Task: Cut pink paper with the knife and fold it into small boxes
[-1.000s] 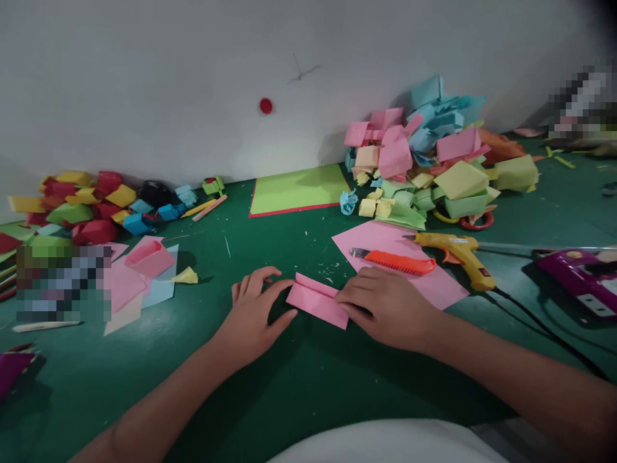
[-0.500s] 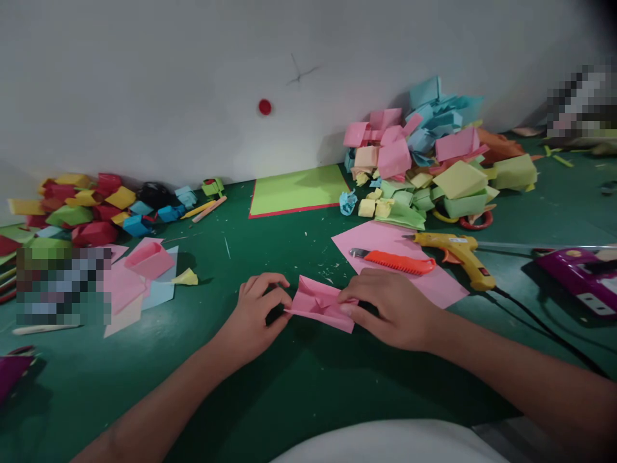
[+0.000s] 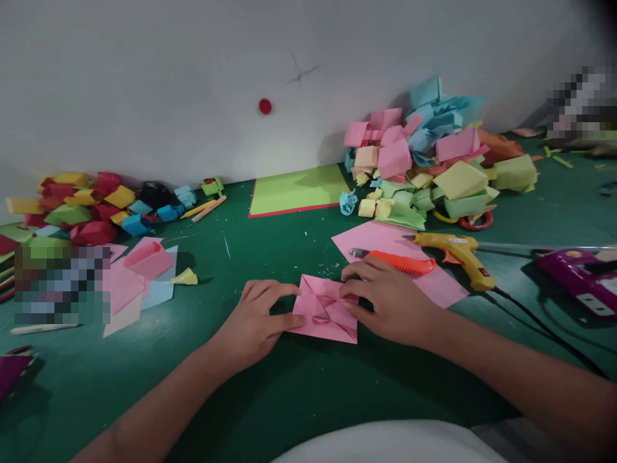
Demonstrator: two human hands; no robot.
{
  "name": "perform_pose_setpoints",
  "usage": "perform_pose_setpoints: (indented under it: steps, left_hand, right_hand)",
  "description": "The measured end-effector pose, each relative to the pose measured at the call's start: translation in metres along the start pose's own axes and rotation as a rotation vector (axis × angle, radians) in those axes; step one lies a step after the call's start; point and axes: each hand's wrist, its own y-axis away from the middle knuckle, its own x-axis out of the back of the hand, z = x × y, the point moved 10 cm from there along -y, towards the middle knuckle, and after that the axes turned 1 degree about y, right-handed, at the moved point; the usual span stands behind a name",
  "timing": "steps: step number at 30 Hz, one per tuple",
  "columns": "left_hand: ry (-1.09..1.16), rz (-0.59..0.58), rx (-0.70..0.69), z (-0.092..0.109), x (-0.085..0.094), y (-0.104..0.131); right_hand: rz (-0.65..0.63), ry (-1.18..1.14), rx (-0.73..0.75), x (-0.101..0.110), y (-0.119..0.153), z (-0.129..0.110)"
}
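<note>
A pink folded paper (image 3: 324,310) lies on the green table between my two hands, creased, with small raised folds at its middle. My left hand (image 3: 258,316) has its thumb and forefinger at the paper's left edge, holding it there. On the opposite side, my right hand (image 3: 388,299) grips the right edge between thumb and fingers. Just behind my right hand, an orange box cutter (image 3: 409,263) rests on a flat pink sheet (image 3: 448,292); the hand hides part of both.
A yellow glue gun (image 3: 457,251) with a black cord lies at right, near a purple device (image 3: 578,276). Folded paper pieces (image 3: 424,161) heap up at back right, others (image 3: 87,206) at back left. A lime green sheet (image 3: 301,191) lies by the wall.
The pink paper's raised sides have flattened out, so it now looks wider and squarer. My left fingers have spread along its left edge; my right fingers have moved up a little.
</note>
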Motion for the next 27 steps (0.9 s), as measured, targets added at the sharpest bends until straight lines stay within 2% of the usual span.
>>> perform_pose_setpoints:
  steps: [7,13,22,27]
  left_hand:
    - [0.111,-0.068,-0.004,0.010,0.004,-0.004]
    - [0.069,-0.132,-0.024,0.015,-0.001,-0.004]
    - [-0.046,0.010,-0.108,0.027,0.008,-0.005]
    - [-0.029,0.007,-0.103,0.022,0.007,-0.005]
  right_hand:
    - [-0.024,0.029,0.041,-0.005,0.001,-0.002]
    - [-0.066,0.079,0.160,-0.005,0.002,-0.019]
    - [-0.099,0.090,0.203,-0.006,0.005,-0.025]
    - [-0.106,0.122,0.239,-0.006,0.006,-0.031]
